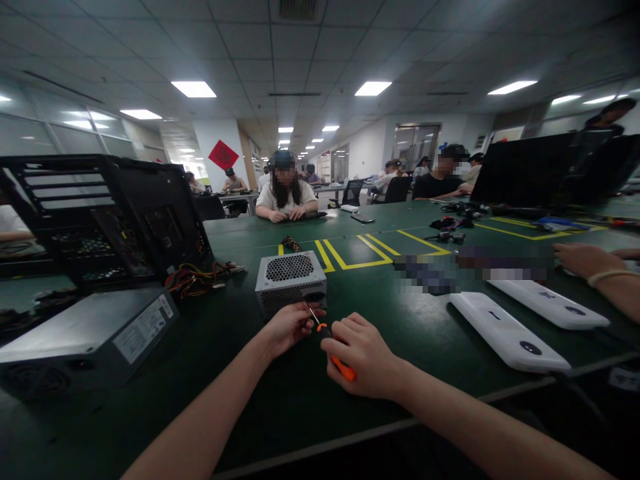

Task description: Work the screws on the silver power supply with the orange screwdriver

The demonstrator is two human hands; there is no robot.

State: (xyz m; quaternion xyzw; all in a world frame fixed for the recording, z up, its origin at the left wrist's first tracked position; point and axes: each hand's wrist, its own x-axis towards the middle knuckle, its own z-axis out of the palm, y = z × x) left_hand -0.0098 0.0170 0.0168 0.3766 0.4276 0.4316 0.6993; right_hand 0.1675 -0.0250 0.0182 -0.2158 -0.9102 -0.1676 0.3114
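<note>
My right hand [360,353] is wrapped round the orange and black handle of a screwdriver [344,368]. The thin metal shaft slants up and left to a tip at the fingers of my left hand [290,331]. Those fingers are curled together by the tip; whatever they pinch is too small to make out. Just behind both hands sits a grey computer power supply [291,272] with a honeycomb grille on top and a dark socket on its near side.
At left lie a larger power supply [93,340], a bundle of coloured cables [200,277] and an open black computer case [150,220]. Two white devices [505,330] are at right near a co-worker's hand [583,260]. Another person [285,193] sits across the green table [250,427].
</note>
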